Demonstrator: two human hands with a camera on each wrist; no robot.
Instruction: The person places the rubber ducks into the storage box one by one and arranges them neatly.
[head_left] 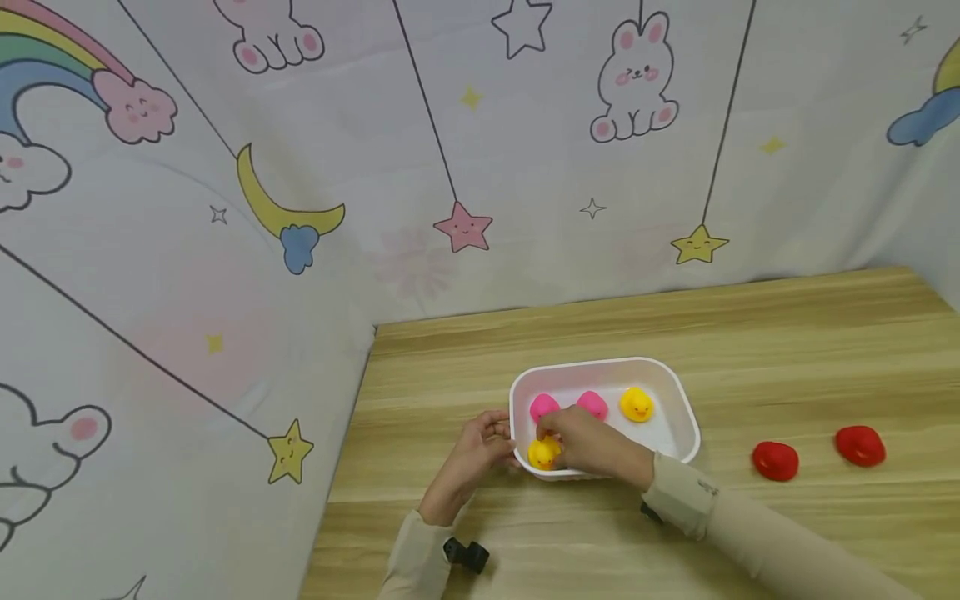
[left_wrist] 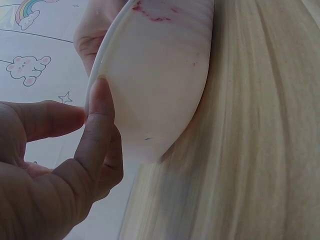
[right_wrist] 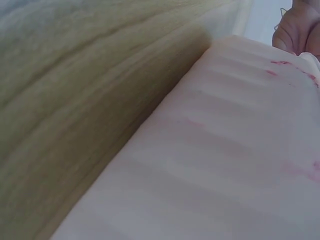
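Observation:
A white plastic tub point(head_left: 600, 367) sits on the wooden table. Inside it, a yellow rubber duck point(head_left: 543, 454) lies in the near left corner, and my right hand point(head_left: 588, 437) grips it from above. Two pink ducks point(head_left: 544, 407) and another yellow duck point(head_left: 637, 405) stand along the tub's far side, one pink duck partly hidden by the right hand. At the tub's left end, my left hand point(head_left: 480, 446) pinches the rim. The left wrist view shows its fingers point(left_wrist: 97, 115) at the tub's edge and outer wall point(left_wrist: 155, 75). The right wrist view mostly shows the tub's wall point(right_wrist: 190, 150).
Two red objects point(head_left: 776, 461), perhaps ducks seen from above, lie apart on the table point(head_left: 750, 358) to the right of the tub. A white cloth point(head_left: 360, 125) printed with rabbits, stars and a rainbow hangs behind and at the left.

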